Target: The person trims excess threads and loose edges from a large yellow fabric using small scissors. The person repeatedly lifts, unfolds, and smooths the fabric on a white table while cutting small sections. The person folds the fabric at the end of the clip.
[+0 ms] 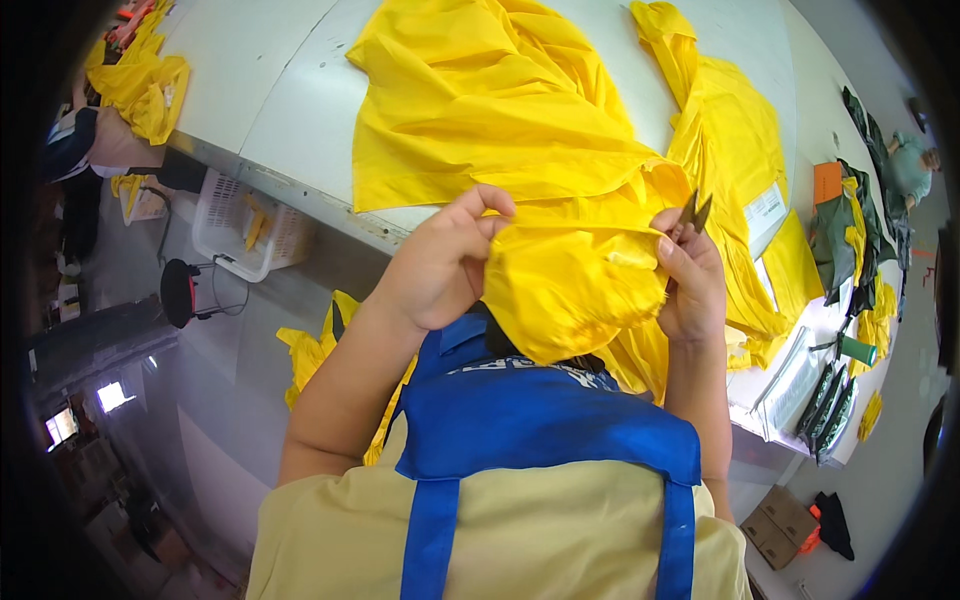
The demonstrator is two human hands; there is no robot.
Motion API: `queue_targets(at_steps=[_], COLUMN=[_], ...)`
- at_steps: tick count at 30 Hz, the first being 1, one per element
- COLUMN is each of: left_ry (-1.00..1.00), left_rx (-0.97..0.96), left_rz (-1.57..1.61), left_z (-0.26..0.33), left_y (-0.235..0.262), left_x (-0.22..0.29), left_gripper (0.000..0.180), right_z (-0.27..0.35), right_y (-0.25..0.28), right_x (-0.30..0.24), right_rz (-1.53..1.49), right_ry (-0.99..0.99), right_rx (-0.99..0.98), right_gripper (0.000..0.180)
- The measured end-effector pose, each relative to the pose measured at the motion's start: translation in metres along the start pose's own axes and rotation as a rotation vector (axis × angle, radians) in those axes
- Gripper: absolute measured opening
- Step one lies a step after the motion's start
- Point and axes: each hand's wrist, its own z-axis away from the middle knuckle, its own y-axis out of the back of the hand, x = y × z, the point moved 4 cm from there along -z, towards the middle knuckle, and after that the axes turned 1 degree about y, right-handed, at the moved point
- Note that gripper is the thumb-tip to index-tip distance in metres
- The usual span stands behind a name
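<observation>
A gathered piece of a yellow garment (570, 290) is stretched between my two hands, just in front of my blue apron (550, 420). My left hand (440, 260) pinches its left edge with thumb and bent fingers. On the other side, my right hand (694, 290) grips the right edge between thumb and forefinger. Tucked in that same hand is a pair of thread snips (697, 212), blades pointing up and away; their handles are hidden by the fingers. The rest of the yellow cloth (480, 110) spreads in folds over the white table (300, 100).
More yellow cloth (740, 120) with a white label lies to the right. Beyond it are dark green packets (828, 410) and a green cylinder (857, 350). A white basket (235, 225) and a stool (180, 293) stand left, near another person (110, 140). Cardboard boxes (778, 525) sit at lower right.
</observation>
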Motion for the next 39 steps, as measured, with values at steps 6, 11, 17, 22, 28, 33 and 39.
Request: queue_targets(at_steps=[6, 11, 17, 22, 28, 33, 39], left_ry=[0.019, -0.016, -0.33, -0.134, -0.245, -0.361, -0.378], left_rx=[-0.004, 0.078, -0.14, -0.119, -0.167, -0.103, -0.062], left_rz=[-0.043, -0.737, -1.266, -0.728, -0.736, -1.013, -1.072], left_z=[-0.016, -0.009, -0.006, -0.014, -0.011, -0.006, -0.003], left_y=[0.013, 0.002, -0.055, -0.058, -0.069, -0.08, -0.085], left_x=[0.003, 0.034, 0.04, 0.026, 0.023, 0.023, 0.022], left_gripper=[0.027, 0.028, 0.036, 0.02, 0.014, 0.021, 0.022], right_z=[-0.007, -0.004, -0.002, -0.004, 0.013, 0.015, 0.012], right_y=[-0.03, -0.041, -0.049, -0.051, -0.066, -0.078, -0.069], right_x=[-0.001, -0.015, -0.02, -0.025, -0.056, -0.057, -0.053], right_rz=[-0.251, 0.104, 0.247, 0.484, 0.998, 1.125, 0.949], right_ry=[-0.116, 0.044, 0.155, 0.27, 0.711, 0.835, 0.497], right_rx=[-0.078, -0.083, -0.183, -0.18, -0.138, -0.136, -0.149], right_gripper=[0.02, 0.021, 0.022, 0.019, 0.027, 0.029, 0.015])
